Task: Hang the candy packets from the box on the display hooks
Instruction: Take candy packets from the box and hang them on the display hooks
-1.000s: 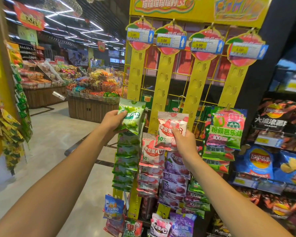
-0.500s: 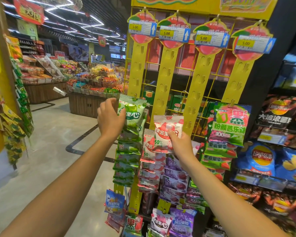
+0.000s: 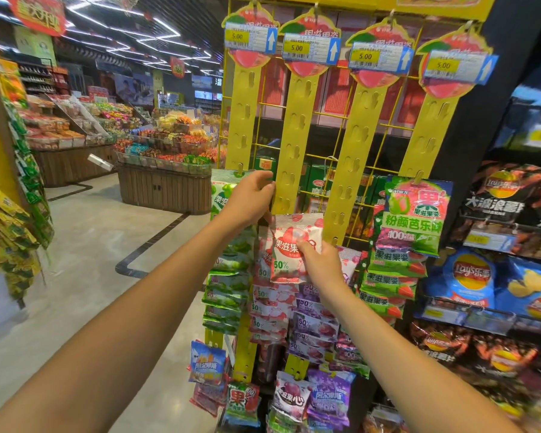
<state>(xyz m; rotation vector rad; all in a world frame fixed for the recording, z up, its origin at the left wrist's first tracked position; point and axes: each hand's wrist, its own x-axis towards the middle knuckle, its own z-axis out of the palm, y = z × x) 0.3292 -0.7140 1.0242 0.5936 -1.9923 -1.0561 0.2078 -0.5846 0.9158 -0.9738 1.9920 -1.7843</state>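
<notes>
A green candy packet (image 3: 221,195) hangs at the top of the filled part of the leftmost yellow hook strip (image 3: 243,110). My left hand (image 3: 253,198) pinches its upper right corner and covers most of it. My right hand (image 3: 317,256) holds a red-and-white candy packet (image 3: 289,245) by its right side, just below the bare part of the second strip (image 3: 297,132). Several green, red and purple packets (image 3: 231,292) hang in columns beneath. The box is out of sight.
Two more yellow strips (image 3: 359,135) stand to the right, the far one carrying a large green-pink packet (image 3: 414,214). Crisp bags (image 3: 469,276) fill shelves at the right. Wooden produce bins (image 3: 166,189) and open floor (image 3: 85,245) lie to the left.
My left hand has pushed the green packet up onto the leftmost strip's hook. My right hand has kept the red-and-white packet below the second strip. The view moved closer.
</notes>
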